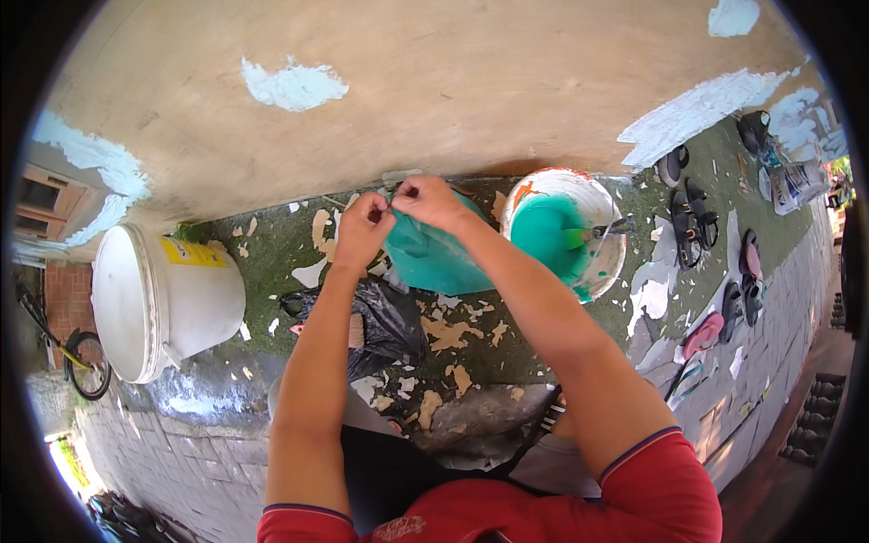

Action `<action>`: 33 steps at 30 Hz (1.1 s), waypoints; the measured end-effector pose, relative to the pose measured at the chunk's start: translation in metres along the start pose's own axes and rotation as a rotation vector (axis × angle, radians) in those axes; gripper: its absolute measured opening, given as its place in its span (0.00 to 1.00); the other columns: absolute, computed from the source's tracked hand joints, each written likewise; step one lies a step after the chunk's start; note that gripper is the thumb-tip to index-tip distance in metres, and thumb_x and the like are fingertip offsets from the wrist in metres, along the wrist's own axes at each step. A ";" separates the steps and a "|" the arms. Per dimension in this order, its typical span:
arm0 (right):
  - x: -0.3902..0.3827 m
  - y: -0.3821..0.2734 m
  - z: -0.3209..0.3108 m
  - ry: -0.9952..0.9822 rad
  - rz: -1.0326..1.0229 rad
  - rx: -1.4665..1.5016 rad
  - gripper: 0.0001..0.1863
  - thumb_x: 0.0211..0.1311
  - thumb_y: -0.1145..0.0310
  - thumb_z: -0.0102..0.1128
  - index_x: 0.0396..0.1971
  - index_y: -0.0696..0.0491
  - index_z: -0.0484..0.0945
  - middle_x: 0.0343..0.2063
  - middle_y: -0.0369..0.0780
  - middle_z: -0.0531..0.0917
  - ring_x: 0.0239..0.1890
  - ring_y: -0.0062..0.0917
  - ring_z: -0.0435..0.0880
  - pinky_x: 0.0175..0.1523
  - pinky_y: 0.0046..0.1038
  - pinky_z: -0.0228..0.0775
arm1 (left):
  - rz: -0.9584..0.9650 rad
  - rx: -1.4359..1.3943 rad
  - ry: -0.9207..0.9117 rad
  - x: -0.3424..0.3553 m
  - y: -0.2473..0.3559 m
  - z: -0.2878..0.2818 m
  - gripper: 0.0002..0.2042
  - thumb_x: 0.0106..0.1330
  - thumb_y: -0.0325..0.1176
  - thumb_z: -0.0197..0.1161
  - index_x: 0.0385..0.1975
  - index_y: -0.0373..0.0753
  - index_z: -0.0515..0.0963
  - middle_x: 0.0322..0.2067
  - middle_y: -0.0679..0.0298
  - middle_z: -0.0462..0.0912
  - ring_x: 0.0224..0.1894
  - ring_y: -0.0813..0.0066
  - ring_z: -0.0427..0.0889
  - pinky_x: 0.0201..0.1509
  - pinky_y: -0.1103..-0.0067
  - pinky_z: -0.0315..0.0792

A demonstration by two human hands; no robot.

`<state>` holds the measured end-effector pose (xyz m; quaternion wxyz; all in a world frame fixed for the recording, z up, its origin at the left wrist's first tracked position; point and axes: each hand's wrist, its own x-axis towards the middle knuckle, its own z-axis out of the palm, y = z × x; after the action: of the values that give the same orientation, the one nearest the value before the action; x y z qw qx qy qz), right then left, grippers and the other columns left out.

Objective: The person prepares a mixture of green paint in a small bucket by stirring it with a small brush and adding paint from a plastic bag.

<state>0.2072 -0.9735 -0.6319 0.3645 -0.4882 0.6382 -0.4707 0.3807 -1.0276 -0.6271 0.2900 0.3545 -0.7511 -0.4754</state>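
A plastic bag, teal green and full-looking, stands on the ground against the wall. My left hand pinches the gathered top of this bag. Close beside it, my right hand pinches the same top edge, its fingertips nearly meeting the left ones. Just right of the bag is an open white bucket with teal paint in it. A paintbrush with green on its bristles leans inside the rim. Under my left forearm lies a crumpled black plastic bag, with a brush on it, partly hidden.
A lidded white bucket lies toward the left. Ahead rises a tan wall with pale blue patches. Paint flakes litter the mossy ground. Several sandals and a clear plastic container are at the right. A bicycle wheel shows far left.
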 end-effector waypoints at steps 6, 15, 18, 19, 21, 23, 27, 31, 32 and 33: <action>0.000 0.012 -0.008 -0.009 0.224 0.223 0.11 0.50 0.64 0.67 0.29 0.57 0.82 0.25 0.40 0.85 0.30 0.24 0.84 0.39 0.28 0.76 | -0.150 -0.376 -0.035 0.007 -0.001 0.014 0.05 0.59 0.23 0.62 0.31 0.34 0.73 0.27 0.67 0.78 0.29 0.83 0.77 0.35 0.82 0.73; -0.006 -0.038 -0.026 -0.196 -0.406 -0.512 0.11 0.50 0.69 0.65 0.33 0.56 0.78 0.31 0.44 0.81 0.36 0.34 0.81 0.43 0.32 0.74 | 0.086 0.023 -0.140 0.000 0.014 -0.005 0.08 0.57 0.21 0.63 0.33 0.35 0.72 0.28 0.65 0.77 0.29 0.80 0.75 0.35 0.81 0.71; -0.007 -0.040 -0.024 -0.212 -0.360 -0.590 0.10 0.50 0.69 0.65 0.31 0.57 0.77 0.30 0.46 0.82 0.35 0.35 0.82 0.42 0.32 0.75 | 0.130 0.045 -0.184 0.000 0.018 -0.010 0.09 0.56 0.21 0.64 0.34 0.35 0.72 0.29 0.64 0.77 0.29 0.78 0.75 0.35 0.79 0.71; -0.007 -0.039 -0.023 -0.220 -0.294 -0.553 0.11 0.49 0.67 0.65 0.31 0.57 0.78 0.30 0.46 0.83 0.35 0.37 0.82 0.42 0.34 0.75 | 0.144 0.054 -0.192 -0.001 0.020 -0.012 0.09 0.55 0.21 0.64 0.34 0.35 0.72 0.29 0.63 0.77 0.29 0.77 0.75 0.35 0.79 0.71; -0.007 -0.037 -0.020 -0.235 -0.165 -0.481 0.12 0.48 0.64 0.66 0.30 0.56 0.80 0.30 0.46 0.84 0.35 0.39 0.83 0.42 0.38 0.75 | 0.174 0.057 -0.199 -0.002 0.021 -0.014 0.09 0.55 0.21 0.64 0.34 0.35 0.72 0.29 0.63 0.76 0.29 0.75 0.75 0.35 0.78 0.71; -0.008 -0.035 -0.016 -0.175 -0.070 -0.376 0.13 0.49 0.63 0.66 0.29 0.57 0.81 0.30 0.47 0.85 0.33 0.38 0.84 0.41 0.36 0.75 | 0.206 0.043 -0.198 -0.001 0.018 -0.016 0.09 0.56 0.21 0.63 0.34 0.35 0.72 0.30 0.62 0.76 0.30 0.73 0.76 0.35 0.77 0.71; -0.010 -0.022 -0.008 0.044 0.119 -0.283 0.14 0.53 0.63 0.65 0.30 0.60 0.82 0.29 0.46 0.86 0.30 0.30 0.83 0.40 0.30 0.75 | 0.157 -0.049 -0.150 0.007 0.015 -0.013 0.09 0.56 0.23 0.63 0.34 0.34 0.71 0.30 0.61 0.77 0.30 0.71 0.77 0.35 0.75 0.72; -0.024 -0.018 0.006 0.223 0.454 0.275 0.15 0.55 0.63 0.63 0.30 0.62 0.82 0.28 0.40 0.84 0.30 0.22 0.81 0.38 0.25 0.73 | 0.137 -0.177 -0.106 0.014 0.000 0.000 0.08 0.56 0.23 0.64 0.33 0.34 0.72 0.28 0.59 0.78 0.28 0.69 0.78 0.34 0.73 0.73; -0.026 -0.017 0.009 0.247 0.502 0.342 0.15 0.56 0.63 0.63 0.31 0.63 0.82 0.28 0.38 0.83 0.30 0.21 0.80 0.38 0.24 0.73 | 0.119 -0.198 -0.101 0.015 -0.003 0.001 0.08 0.57 0.24 0.63 0.33 0.34 0.72 0.28 0.60 0.79 0.27 0.69 0.78 0.33 0.73 0.73; -0.025 -0.020 0.012 0.265 0.543 0.411 0.16 0.56 0.63 0.63 0.31 0.64 0.82 0.28 0.37 0.83 0.30 0.20 0.79 0.38 0.23 0.72 | 0.138 -0.226 -0.103 0.015 -0.006 -0.001 0.08 0.57 0.24 0.63 0.33 0.34 0.72 0.28 0.59 0.79 0.27 0.69 0.78 0.34 0.73 0.73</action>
<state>0.2301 -0.9538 -0.6157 0.4808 -0.1521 0.6783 -0.5344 0.3743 -1.0422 -0.6304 0.3211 0.2425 -0.7292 -0.5535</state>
